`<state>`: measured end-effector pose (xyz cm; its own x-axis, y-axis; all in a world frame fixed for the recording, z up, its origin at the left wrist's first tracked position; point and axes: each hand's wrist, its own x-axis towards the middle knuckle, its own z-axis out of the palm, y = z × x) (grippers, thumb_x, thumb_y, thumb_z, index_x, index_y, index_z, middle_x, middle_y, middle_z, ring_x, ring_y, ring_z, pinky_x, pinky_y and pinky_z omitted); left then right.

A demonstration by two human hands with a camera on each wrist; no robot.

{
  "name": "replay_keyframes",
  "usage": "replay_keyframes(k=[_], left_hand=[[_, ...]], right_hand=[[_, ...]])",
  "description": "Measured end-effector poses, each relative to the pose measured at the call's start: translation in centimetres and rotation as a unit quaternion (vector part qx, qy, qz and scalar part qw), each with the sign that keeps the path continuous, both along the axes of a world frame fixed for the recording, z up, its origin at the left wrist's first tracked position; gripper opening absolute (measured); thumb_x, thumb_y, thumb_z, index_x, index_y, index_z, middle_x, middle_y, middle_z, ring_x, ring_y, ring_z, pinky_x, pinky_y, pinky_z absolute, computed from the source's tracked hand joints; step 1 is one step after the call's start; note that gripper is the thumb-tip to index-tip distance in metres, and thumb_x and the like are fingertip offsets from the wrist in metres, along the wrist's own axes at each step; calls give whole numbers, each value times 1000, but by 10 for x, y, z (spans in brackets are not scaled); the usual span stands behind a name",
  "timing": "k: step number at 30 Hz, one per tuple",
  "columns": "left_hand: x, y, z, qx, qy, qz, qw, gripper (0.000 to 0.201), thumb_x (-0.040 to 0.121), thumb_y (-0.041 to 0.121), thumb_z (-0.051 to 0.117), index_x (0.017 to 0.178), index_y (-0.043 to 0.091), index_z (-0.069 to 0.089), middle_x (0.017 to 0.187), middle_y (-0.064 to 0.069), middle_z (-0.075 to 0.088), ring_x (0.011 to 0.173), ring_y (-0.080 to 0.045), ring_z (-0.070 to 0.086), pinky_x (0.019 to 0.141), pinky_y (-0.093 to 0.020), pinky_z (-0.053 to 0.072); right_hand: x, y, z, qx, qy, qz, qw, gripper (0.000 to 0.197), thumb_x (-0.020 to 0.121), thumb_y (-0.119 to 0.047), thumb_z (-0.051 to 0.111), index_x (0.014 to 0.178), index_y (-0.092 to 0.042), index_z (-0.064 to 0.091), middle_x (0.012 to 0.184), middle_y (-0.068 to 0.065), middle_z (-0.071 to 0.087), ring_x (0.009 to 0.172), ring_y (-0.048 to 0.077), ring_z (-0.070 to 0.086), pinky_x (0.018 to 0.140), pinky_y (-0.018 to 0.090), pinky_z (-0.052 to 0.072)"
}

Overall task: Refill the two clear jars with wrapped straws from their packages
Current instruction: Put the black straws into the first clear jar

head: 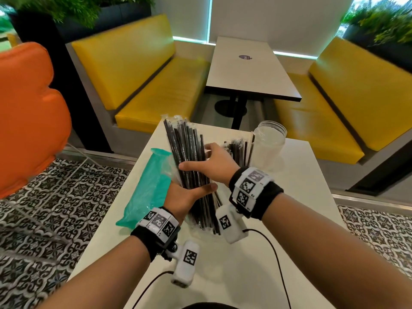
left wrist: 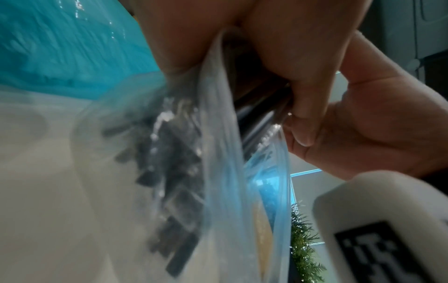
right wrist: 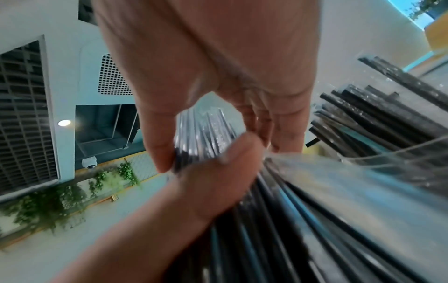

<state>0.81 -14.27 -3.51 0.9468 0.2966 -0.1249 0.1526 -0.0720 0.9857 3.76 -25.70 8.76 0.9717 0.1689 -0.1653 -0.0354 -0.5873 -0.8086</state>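
A thick bundle of black wrapped straws [head: 189, 152] stands tilted over the white table [head: 278, 219]. Its lower ends [left wrist: 174, 172] sit inside a clear plastic package [left wrist: 220, 153]. My left hand [head: 187, 197] grips the bundle low down, and my right hand [head: 216, 161] wraps around it just above, thumb and fingers [right wrist: 157, 134] closed on the straws [right wrist: 206, 134]. Behind my right hand a clear jar [head: 242, 150] holds black straws [right wrist: 387, 114]. To its right stands an empty clear jar [head: 270, 141]. A teal straw package [head: 147, 188] lies on the table to the left.
Cables from the wrist cameras trail across the near part of the table. An orange seat [head: 29, 112] stands at the left, and yellow benches [head: 156, 85] and another table [head: 245, 70] lie beyond. The floor is patterned tile [head: 55, 208].
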Motion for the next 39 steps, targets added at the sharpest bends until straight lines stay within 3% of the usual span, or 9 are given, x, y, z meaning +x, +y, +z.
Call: replay_keyframes(k=[7, 11, 15, 18, 22, 28, 31, 33, 39], left_hand=[[-11, -1, 27, -107, -8, -62, 992, 107, 38, 60, 96, 132, 26, 61, 124, 3, 72, 116, -19, 67, 104, -46, 51], [-11, -5, 27, -127, -34, -61, 989, 102, 48, 60, 95, 136, 26, 57, 130, 4, 69, 122, -17, 65, 108, -48, 48], [-12, -7, 28, -122, -46, -64, 989, 85, 58, 66, 87, 131, 29, 63, 125, 3, 72, 119, -18, 67, 108, -48, 48], [-10, -7, 30, -166, -37, -47, 984, 85, 60, 66, 85, 128, 18, 66, 119, -3, 75, 113, -20, 71, 105, -48, 52], [-6, -9, 31, -176, -18, -28, 984, 59, 80, 39, 80, 129, 10, 65, 118, -6, 75, 110, -19, 71, 103, -45, 53], [-2, -12, 20, -161, -15, -14, 987, 62, 55, 38, 92, 110, 15, 74, 107, -3, 78, 102, -21, 74, 98, -48, 56], [1, -10, 15, -174, -11, -16, 985, 70, 51, 39, 92, 114, 15, 73, 109, -4, 78, 103, -23, 74, 98, -49, 56], [3, -9, 12, -175, -10, -5, 984, 72, 50, 39, 93, 115, 15, 72, 110, -5, 78, 105, -25, 74, 99, -50, 54], [6, -6, 14, -162, 2, 3, 987, 72, 51, 40, 92, 115, 15, 71, 109, -4, 78, 104, -25, 74, 99, -51, 54]], right_hand=[[8, -7, -5, 113, 24, 12, 993, 23, 77, -14, 75, 97, -13, 64, 103, 14, 72, 99, 29, 69, 94, 50, 53], [8, -15, -3, 125, 36, 30, 991, 26, 81, -13, 76, 104, -14, 63, 101, 4, 73, 95, 17, 70, 93, 38, 55], [9, -19, -2, 158, 18, 13, 987, 30, 81, -8, 72, 110, -8, 64, 105, 9, 73, 100, 22, 70, 96, 44, 53], [11, -24, 0, 194, 17, -23, 981, 22, 81, -11, 69, 102, -10, 63, 97, 9, 71, 98, 26, 68, 97, 51, 52], [13, -31, 4, 207, 38, -24, 977, 22, 85, -6, 65, 107, -3, 65, 101, 13, 72, 98, 28, 69, 98, 49, 52], [10, -29, -2, 186, 31, -23, 982, 29, 74, -6, 73, 102, 1, 70, 102, 18, 73, 98, 31, 70, 94, 48, 54], [9, -29, -3, 188, 5, -40, 981, 25, 79, 0, 73, 104, -1, 69, 100, 13, 74, 90, 20, 72, 79, 25, 59], [9, -30, -2, 184, -22, -50, 981, 22, 81, -1, 72, 103, -1, 69, 97, 12, 75, 85, 17, 72, 68, 17, 56], [11, -32, 2, 182, -37, -70, 980, 21, 79, -5, 73, 100, -2, 71, 97, 12, 75, 90, 23, 72, 77, 29, 59]])
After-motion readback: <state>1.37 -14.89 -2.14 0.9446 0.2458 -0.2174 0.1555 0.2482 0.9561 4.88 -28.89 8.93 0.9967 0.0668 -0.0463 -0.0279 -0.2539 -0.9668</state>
